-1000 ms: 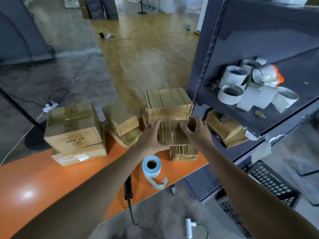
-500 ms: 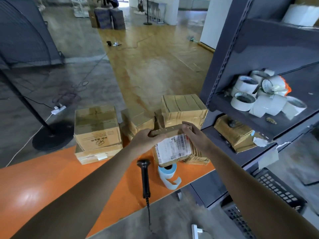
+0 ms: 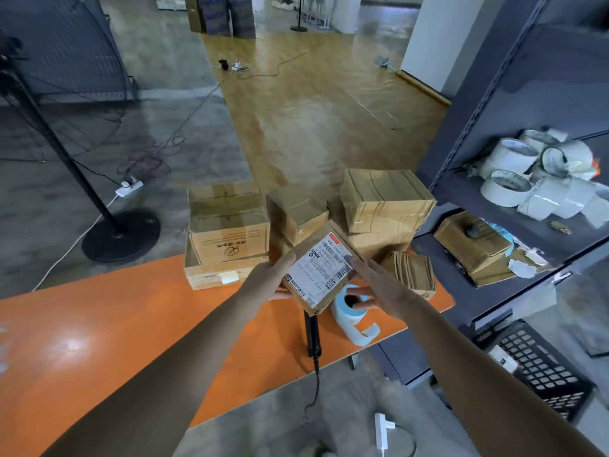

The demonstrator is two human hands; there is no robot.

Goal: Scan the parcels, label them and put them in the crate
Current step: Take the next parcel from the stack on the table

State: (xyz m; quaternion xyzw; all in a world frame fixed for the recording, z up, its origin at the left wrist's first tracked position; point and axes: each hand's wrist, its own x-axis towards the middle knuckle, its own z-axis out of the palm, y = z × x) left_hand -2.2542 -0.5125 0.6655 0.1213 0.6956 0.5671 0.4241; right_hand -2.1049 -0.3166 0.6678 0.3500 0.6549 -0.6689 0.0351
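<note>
A small cardboard parcel (image 3: 321, 270) with a white barcode label facing up is held above the orange table (image 3: 99, 331). My left hand (image 3: 270, 278) grips its left edge and my right hand (image 3: 375, 285) its right side. Under the parcel lies a black handheld scanner (image 3: 311, 334) with its cable hanging off the table's front edge. A blue label roll (image 3: 351, 311) stands beside it, partly hidden by my right hand. Several other cardboard parcels (image 3: 382, 199) are stacked at the table's far edge. A black plastic crate (image 3: 540, 367) sits on the floor at lower right.
A grey metal shelf unit (image 3: 494, 206) stands on the right, holding white tape rolls (image 3: 507, 188) and a taped parcel (image 3: 468, 245). A fan stand with a round base (image 3: 120, 234) is on the floor at left. Cables and a power strip (image 3: 128, 188) lie on the floor.
Both hands have lifted the parcel off the stack and turned it so its barcode label faces up. The view has shifted, bringing the scanner and crate further into sight.
</note>
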